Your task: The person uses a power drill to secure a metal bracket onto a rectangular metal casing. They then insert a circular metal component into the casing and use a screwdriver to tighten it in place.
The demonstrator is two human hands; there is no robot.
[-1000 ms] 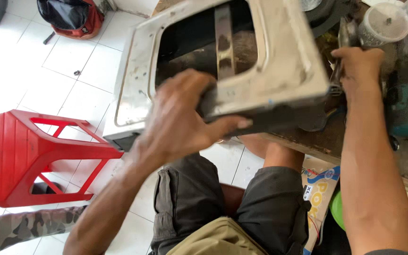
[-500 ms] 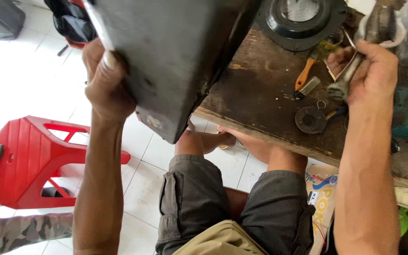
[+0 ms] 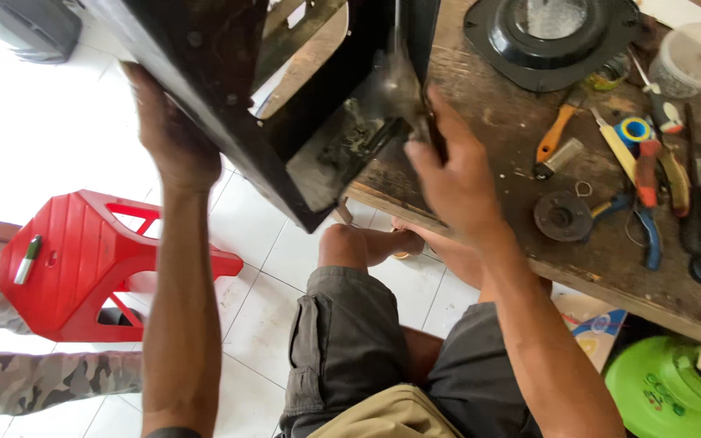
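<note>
A large black metal casing (image 3: 229,73) is held tilted over the near edge of a worn wooden bench (image 3: 610,268), its open underside facing me. My left hand (image 3: 168,138) grips the casing's left side from below. My right hand (image 3: 452,174) is closed on the casing's lower right edge, by a bracket inside the opening. The inside of the casing is dark and blurred.
On the bench lie a round black speaker-like part (image 3: 549,36), a small black disc (image 3: 561,215), an orange-handled tool (image 3: 555,134), pliers (image 3: 647,235), a clear tub (image 3: 691,61). A red plastic stool (image 3: 83,259) carrying a marker (image 3: 27,258) stands left. Someone's camouflage trouser leg (image 3: 34,377) lies lower left. A green lid (image 3: 667,389) is lower right.
The casing has been turned over from its pale framed face to its dark open underside. My right hand left the bench tools and took hold of the casing's lower edge.
</note>
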